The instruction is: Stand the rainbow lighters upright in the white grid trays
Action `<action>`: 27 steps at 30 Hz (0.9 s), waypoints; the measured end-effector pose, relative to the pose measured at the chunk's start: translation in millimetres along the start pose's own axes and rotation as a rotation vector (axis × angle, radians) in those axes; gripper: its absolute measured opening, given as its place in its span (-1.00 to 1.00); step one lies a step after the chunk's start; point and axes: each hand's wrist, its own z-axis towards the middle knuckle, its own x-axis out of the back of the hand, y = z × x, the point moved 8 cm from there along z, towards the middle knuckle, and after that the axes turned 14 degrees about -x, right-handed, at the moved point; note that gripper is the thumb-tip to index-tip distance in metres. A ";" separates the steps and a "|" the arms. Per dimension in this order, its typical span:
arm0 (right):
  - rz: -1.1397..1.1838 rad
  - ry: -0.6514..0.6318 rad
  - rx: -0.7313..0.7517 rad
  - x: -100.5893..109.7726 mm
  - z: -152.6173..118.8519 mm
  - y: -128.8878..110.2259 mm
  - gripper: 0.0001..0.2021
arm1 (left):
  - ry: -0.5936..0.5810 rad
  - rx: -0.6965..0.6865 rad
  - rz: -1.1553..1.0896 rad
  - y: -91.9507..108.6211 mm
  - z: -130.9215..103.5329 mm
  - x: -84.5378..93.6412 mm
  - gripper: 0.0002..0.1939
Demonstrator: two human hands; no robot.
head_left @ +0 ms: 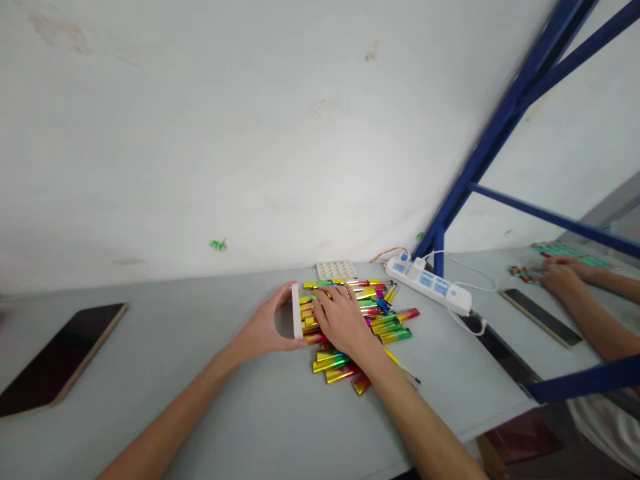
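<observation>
A white holder [297,311] stands on edge on the grey table, gripped by my left hand [273,323] between thumb and fingers. Right beside it, my right hand [340,319] lies palm down with its fingers apart on shiny multicoloured tubes [340,373]. Several tube ends meet the holder's right side. More tubes, yellow, green and red, lie in a loose pile below and to the right of my right hand. Whatever is under that palm is hidden. Behind the pile, against the wall, rests a white tray with rows of holes [335,270].
A white power strip [429,285] with plugs and cables lies right of the pile, by a blue metal frame [480,157]. A dark flat board [60,357] is at the left. Beyond the frame, another person's hands [567,273] are at work near a second dark board [541,317].
</observation>
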 end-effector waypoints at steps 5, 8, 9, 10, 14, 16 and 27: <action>-0.064 -0.046 0.041 -13.5 0.9 -18.9 -0.64 | -0.010 -0.002 -0.009 -7.3 -2.2 0.4 0.48; -0.059 -0.039 0.018 -13.4 2.9 -11.3 -0.68 | 0.001 -0.011 -0.015 -9.1 -2.7 1.5 0.47; -0.049 -0.037 0.008 -12.2 3.7 -7.7 -0.69 | 0.004 -0.017 -0.017 -8.9 -2.8 1.7 0.45; -0.038 -0.036 -0.002 -10.9 4.3 -4.7 -0.69 | 0.006 -0.023 -0.019 -8.5 -2.8 1.8 0.44; -0.003 -0.019 0.009 -7.0 3.7 -8.9 -0.65 | 0.013 -0.037 -0.028 -5.1 -2.7 1.9 0.46; -0.018 -0.023 0.041 -9.0 1.3 -18.8 -0.63 | 0.018 -0.038 -0.028 -2.4 -2.4 2.1 0.52; -0.046 -0.051 0.038 -16.0 2.6 -14.8 -0.65 | 0.052 -0.039 0.017 7.6 -4.1 9.4 0.25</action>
